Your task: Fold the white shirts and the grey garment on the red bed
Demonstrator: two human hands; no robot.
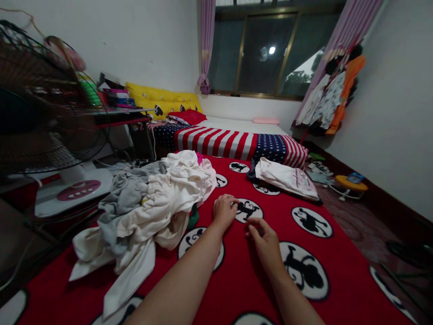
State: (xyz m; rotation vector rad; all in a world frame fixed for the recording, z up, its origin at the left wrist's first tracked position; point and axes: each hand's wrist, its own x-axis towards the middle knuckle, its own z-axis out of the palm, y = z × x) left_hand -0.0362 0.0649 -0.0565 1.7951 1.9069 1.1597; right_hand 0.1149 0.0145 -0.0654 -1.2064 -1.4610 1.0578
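My left hand (225, 210) rests on the red blanket (237, 253), its fingers loosely bent and nothing seen in them. To its right, my right hand (264, 234) hovers over or touches the blanket with thumb and fingers slightly apart, holding nothing. A rumpled pile of clothes, with a cream garment (162, 194) on top and a grey one (125, 196) beside it, lies to the left of my left hand. Beyond my right hand is a folded white shirt (284, 176) on top of a dark folded garment (252, 174).
At the left stands a fan (74, 189) on a white base, near a desk (118, 110) with boxes. Behind the blanket is a bed with a striped, starred cover (216, 142). Clothes (338, 97) hang at the right wall, above a small yellow stool (351, 183).
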